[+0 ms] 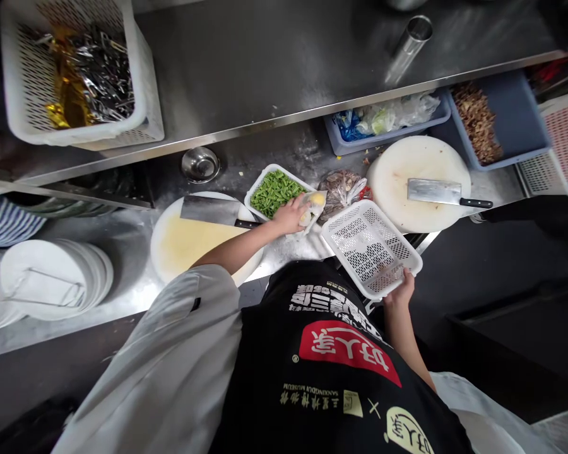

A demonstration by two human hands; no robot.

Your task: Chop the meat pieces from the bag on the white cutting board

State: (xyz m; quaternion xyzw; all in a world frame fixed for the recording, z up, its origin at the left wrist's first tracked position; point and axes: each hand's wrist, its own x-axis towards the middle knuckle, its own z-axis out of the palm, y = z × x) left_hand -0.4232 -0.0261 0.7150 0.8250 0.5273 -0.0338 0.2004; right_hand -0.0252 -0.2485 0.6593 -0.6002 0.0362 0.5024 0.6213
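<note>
My left hand (291,216) is closed on a small, pale crumpled bag or cloth (313,205) with a yellow patch, beside a white basket of cut green vegetables (274,191). My right hand (401,289) grips the near right corner of a white perforated basket (369,243), which holds nothing that I can make out. Its far edge is close to a clear plastic bag of brown food (339,192). A cleaver (211,209) lies on the yellowish round board (184,243) at the left. Another cleaver (434,191) rests on the white round board (419,157) at the right.
A steel shelf (265,63) spans the far side, with a large white basket (144,94) and a metal cylinder (409,47) on it. A steel bowl (200,165), blue-grey trays (515,116) and stacked white plates (47,274) stand around the counter.
</note>
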